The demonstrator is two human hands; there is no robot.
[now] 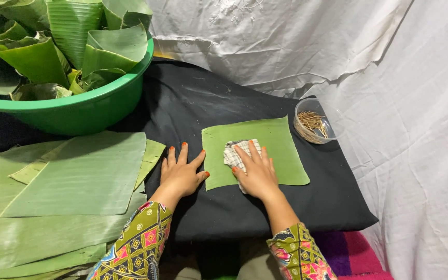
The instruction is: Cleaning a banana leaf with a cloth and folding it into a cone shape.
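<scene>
Square-cut banana leaf point(265, 148) lying flat on the black cloth point(224, 207), near its right-hand end. On top of the leaf, a small checked rag point(234, 155), pressed down under the right hand point(257, 176), fingers together and laid flat over the rag, not clamped around it. Left hand point(182, 173) flat on the black cloth, fingers slightly apart, thumb tip just touching the leaf's left edge. Just beyond the leaf's far right corner, a clear plastic tub point(315, 122) of thin wooden picks point(312, 123), sitting close to the edge of the black cloth. To the left, a stack of larger leaf sheets point(73, 181); behind those, a green basin point(79, 111) crammed with folded leaf pieces point(53, 46). White sheeting point(416, 129) draped behind and to the right. Likely risks from here: too hard a press splitting the leaf along its grain; the leaf sliding on the cloth with only a thumb at its edge; a wide sweep toward the far corner knocking the tub and scattering the picks.
</scene>
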